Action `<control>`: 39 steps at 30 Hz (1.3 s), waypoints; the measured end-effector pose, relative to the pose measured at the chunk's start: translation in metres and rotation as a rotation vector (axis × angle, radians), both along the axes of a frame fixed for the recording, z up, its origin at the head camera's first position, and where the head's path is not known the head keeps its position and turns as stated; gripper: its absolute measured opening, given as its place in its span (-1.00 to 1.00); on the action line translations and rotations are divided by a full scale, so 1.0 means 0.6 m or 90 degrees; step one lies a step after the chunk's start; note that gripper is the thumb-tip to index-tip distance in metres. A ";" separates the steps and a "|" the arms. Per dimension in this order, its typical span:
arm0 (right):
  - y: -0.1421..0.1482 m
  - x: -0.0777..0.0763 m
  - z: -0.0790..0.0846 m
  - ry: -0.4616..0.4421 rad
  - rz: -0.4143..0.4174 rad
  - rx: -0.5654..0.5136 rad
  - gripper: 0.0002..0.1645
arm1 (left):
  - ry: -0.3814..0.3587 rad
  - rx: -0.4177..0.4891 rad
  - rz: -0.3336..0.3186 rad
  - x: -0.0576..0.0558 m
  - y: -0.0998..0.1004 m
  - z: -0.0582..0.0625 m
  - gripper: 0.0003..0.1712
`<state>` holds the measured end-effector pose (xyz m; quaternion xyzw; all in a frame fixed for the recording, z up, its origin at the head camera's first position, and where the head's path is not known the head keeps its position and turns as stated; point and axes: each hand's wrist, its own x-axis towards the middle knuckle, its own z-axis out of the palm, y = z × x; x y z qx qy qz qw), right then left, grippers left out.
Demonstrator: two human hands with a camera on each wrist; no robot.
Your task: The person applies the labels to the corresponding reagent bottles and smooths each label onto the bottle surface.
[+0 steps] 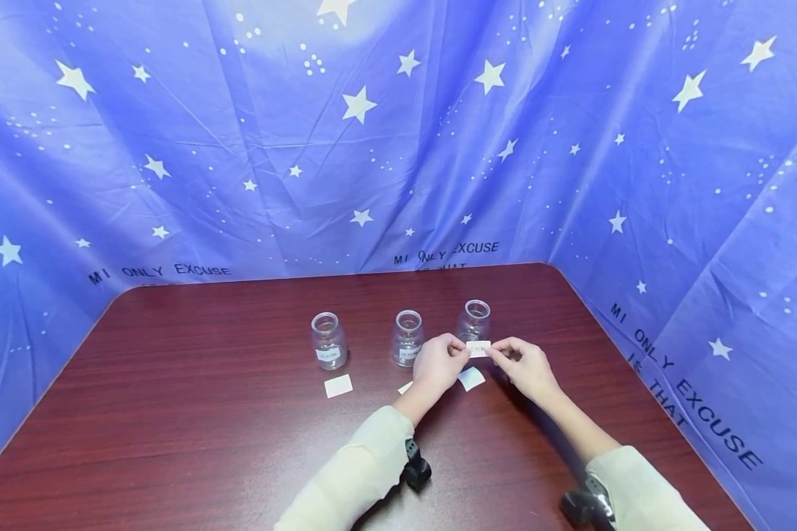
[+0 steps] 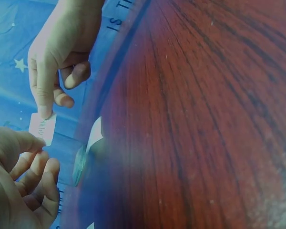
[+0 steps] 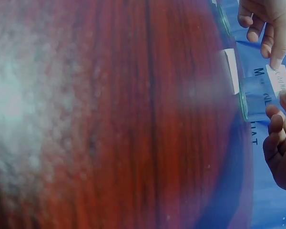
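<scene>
A small white label (image 1: 478,349) with dark print is stretched between both hands in front of the right-hand glass jar (image 1: 475,317). My left hand (image 1: 438,363) pinches the label's left end between thumb and forefinger. At its opposite end, my right hand (image 1: 525,367) pinches it the same way. The left wrist view shows the label (image 2: 42,129) spanning the two thumbs, the other fingers loosely bent. On the table below lies a pale paper piece (image 1: 471,379). The lower part of the right-hand jar is hidden behind the label and fingers.
A middle jar (image 1: 408,332) and a left jar (image 1: 328,335) each carry a white label. Before the left one lies a white paper piece (image 1: 338,386); another paper (image 1: 405,387) is partly covered by the left wrist. A blue star-patterned curtain (image 1: 292,147) backs the dark red table (image 1: 192,413).
</scene>
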<state>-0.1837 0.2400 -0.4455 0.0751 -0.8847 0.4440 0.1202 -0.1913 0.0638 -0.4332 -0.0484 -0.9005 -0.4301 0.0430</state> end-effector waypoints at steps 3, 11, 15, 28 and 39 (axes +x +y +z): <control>0.000 -0.003 0.000 0.005 0.002 -0.001 -0.84 | -0.002 -0.010 0.009 -0.003 0.001 -0.001 -0.94; 0.000 -0.013 -0.003 0.032 -0.013 0.015 -0.85 | 0.030 -0.033 0.016 -0.009 0.007 -0.007 -0.93; 0.000 -0.024 -0.004 0.048 -0.029 0.044 -0.85 | 0.040 -0.049 0.021 -0.012 0.011 -0.008 -0.90; -0.001 -0.033 -0.007 0.038 -0.034 0.057 -0.84 | 0.031 -0.052 0.038 -0.016 0.015 -0.011 -0.87; -0.001 -0.031 -0.006 0.043 -0.040 0.052 -0.85 | 0.020 -0.057 0.054 -0.016 0.019 -0.010 -0.85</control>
